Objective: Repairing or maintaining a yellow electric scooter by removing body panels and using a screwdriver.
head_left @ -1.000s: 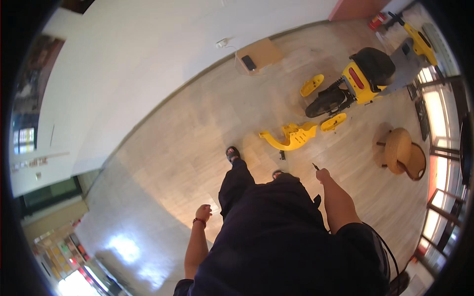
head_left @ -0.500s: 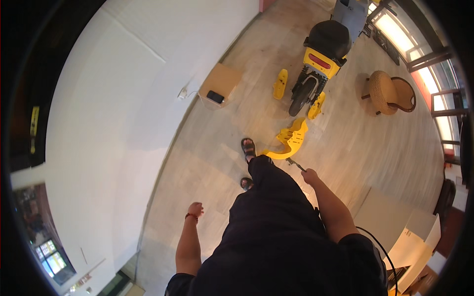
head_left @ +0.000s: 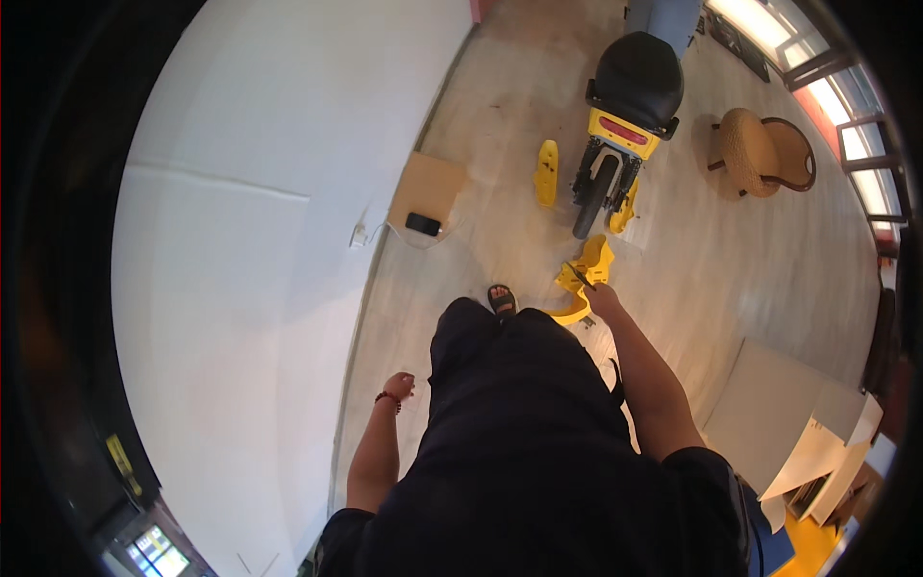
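My right hand [head_left: 604,300] is closed round a slim dark tool [head_left: 582,277], whose exact kind I cannot make out. The tool's thin end points forward over a curved yellow scooter panel [head_left: 598,258] on the floor by my feet. My left hand [head_left: 400,386], with a red bead bracelet at the wrist, hangs at my left side with its fingers curled in. What it holds, if anything, is hidden. Ahead stands a yellow scooter [head_left: 606,192] with a black seat, its rear wheel toward me. Yellow panels [head_left: 547,173] lie beside the wheel.
A cardboard sheet [head_left: 433,183] with a black phone [head_left: 423,224] on it lies by the white wall [head_left: 240,260], a cable running to the socket. A wicker chair [head_left: 760,154] stands at the right. Behind my right arm is a pale cabinet [head_left: 779,404].
I have stepped forward, so the scooter and the panels are nearer. My right hand with the tool has swung forward over the curved panel. The view has turned slightly.
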`<control>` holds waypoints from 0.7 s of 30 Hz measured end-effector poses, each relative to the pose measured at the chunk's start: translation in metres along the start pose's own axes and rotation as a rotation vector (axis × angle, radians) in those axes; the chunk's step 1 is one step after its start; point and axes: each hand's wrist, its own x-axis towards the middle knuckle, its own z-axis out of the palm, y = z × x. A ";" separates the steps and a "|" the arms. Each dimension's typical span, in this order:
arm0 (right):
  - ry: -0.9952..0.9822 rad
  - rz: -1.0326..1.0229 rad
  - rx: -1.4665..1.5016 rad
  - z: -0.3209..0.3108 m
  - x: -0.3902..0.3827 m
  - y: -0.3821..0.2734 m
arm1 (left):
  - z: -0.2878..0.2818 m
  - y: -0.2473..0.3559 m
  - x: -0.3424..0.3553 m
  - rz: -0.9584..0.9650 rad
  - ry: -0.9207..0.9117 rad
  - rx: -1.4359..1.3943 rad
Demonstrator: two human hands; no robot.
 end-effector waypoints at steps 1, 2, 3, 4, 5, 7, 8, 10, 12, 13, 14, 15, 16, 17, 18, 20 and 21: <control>0.005 0.016 0.010 -0.008 0.005 -0.020 | -0.010 0.010 0.008 -0.013 -0.004 0.002; 0.027 0.051 0.119 -0.014 0.008 -0.040 | -0.020 0.018 0.016 -0.029 -0.005 0.002; 0.047 0.086 0.227 -0.022 0.007 -0.058 | -0.030 0.027 0.024 -0.017 -0.026 0.039; 0.045 0.100 0.235 -0.033 0.007 -0.076 | -0.042 0.038 0.034 -0.022 -0.031 0.054; -0.025 0.105 0.522 -0.047 0.004 -0.094 | -0.054 0.051 0.043 0.036 -0.039 0.132; -0.078 0.115 0.820 -0.078 -0.004 -0.128 | -0.071 0.074 0.060 0.086 -0.024 0.207; -0.065 0.090 0.955 -0.094 -0.005 -0.148 | -0.084 0.090 0.073 0.093 -0.021 0.218; -0.050 0.078 1.102 -0.118 -0.005 -0.172 | -0.113 0.114 0.096 0.200 -0.048 0.370; 0.130 -0.016 1.304 -0.143 0.009 -0.189 | -0.141 0.141 0.122 0.254 -0.048 0.422; 0.142 -0.046 1.394 -0.156 0.014 -0.193 | -0.147 0.163 0.124 0.263 -0.030 0.355; 0.162 -0.076 1.483 -0.172 0.017 -0.197 | -0.151 0.192 0.121 0.276 -0.017 0.291; 0.218 -0.036 1.503 -0.187 0.015 -0.207 | -0.155 0.221 0.118 0.276 -0.029 0.299; 0.236 -0.025 1.504 -0.199 0.018 -0.210 | -0.160 0.252 0.115 0.262 -0.053 0.306; 0.286 -0.092 1.521 -0.208 0.023 -0.214 | -0.167 0.271 0.116 0.245 -0.069 0.310; 0.329 -0.163 1.537 -0.215 0.027 -0.221 | -0.175 0.278 0.124 0.243 -0.068 0.315; 0.361 -0.181 1.565 -0.221 0.035 -0.237 | -0.188 0.291 0.143 0.320 -0.079 0.368; 0.367 -0.186 1.610 -0.222 0.038 -0.242 | -0.193 0.297 0.155 0.318 -0.088 0.375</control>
